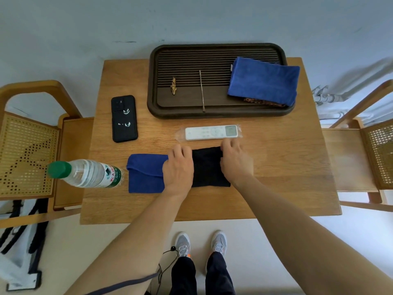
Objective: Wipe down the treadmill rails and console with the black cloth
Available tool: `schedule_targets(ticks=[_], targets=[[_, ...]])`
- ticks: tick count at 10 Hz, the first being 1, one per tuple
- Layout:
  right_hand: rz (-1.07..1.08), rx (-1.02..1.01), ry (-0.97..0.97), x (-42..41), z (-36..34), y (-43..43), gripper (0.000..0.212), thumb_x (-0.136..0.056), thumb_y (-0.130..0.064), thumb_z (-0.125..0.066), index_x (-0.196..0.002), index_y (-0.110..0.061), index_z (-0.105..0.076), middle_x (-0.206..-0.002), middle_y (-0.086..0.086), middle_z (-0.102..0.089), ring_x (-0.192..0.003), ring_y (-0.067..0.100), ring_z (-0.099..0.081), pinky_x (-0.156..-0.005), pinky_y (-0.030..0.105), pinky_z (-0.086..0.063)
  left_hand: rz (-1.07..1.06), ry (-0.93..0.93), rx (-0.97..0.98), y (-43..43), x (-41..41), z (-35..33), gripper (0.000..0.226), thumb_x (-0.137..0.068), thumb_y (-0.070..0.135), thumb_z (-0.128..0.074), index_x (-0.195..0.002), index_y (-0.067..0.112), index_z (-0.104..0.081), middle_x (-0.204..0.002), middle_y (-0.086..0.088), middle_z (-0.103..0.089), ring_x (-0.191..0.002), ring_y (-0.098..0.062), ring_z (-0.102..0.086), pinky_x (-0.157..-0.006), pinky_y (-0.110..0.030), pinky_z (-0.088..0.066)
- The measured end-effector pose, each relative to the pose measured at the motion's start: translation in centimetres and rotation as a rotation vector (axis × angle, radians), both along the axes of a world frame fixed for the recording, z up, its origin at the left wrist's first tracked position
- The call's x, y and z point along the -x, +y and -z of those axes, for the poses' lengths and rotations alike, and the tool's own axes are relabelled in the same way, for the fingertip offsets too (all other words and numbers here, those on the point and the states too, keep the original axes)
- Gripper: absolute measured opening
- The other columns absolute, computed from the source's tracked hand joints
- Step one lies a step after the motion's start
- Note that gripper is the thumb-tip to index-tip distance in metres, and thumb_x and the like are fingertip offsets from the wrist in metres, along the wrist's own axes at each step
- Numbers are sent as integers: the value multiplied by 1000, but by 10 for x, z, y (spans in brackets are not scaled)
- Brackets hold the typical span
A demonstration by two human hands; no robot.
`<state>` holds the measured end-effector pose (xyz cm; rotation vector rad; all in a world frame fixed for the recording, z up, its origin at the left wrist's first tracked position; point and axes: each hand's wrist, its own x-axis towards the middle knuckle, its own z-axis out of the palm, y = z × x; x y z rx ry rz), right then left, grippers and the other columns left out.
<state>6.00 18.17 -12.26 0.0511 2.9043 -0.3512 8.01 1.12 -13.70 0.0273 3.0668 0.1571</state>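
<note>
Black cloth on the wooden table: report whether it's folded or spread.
Folded, probably: the black cloth lies as a small neat rectangle, with the left hand and right hand at its ends; no layers show.

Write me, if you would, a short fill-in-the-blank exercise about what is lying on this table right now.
1. The cloth between the left hand and the right hand is ___.
2. The bottle has a ___ cap.
3. The towel on the tray is ___.
4. The phone lies face ___.
Missing words: black; green; blue; down.
</note>
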Motion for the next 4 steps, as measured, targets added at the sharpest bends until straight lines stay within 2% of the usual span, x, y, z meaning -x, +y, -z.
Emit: schedule_targets(ticks=[1,2,3,4], targets=[[-202,-103,-111,-7,-5,-3,28,-93,-21,-55,-121,-22,-57,-121,3,-56,-107,25,-53,-86,42,-51,61,-149,9,-3,5,-8,22,-89,9,-67,-108,13,-56,-108,-6,-59,-92,-21,-56,-58,-29,-38],[-224,-120,-284,-8,-25,-1,36,-96,-26,-47,-129,-23,-60,-128,4,-56,-118,27,-48,-95,44,-47,49,-291,-59,-11,9,-32,16,-91,15,-64,-106,15,-60,-110,-4,-60,-99,-23,-56,-64,-34,-41],[-242,-77,-448,-6,-61,5,41,-97,-33,-50,-136,-23,-56,-130,7,-58,-120,28,-50,-98,43,-48,98,-350,-51,-19,9,-69,27,-90,24,-65,-116,20,-59,-113,-1,-60,-101,-23,-56,-67,-35,-44],[-176,-15,-435,6,-116,10,42,-97,-32,-55,-138,-21,-54,-132,6,-59,-118,25,-56,-97,38,-48,116,-308,-118,-28,18,-128,32,-90,26,-62,-121,20,-57,-116,-3,-61,-97,-23,-60,-73,-37,-53]])
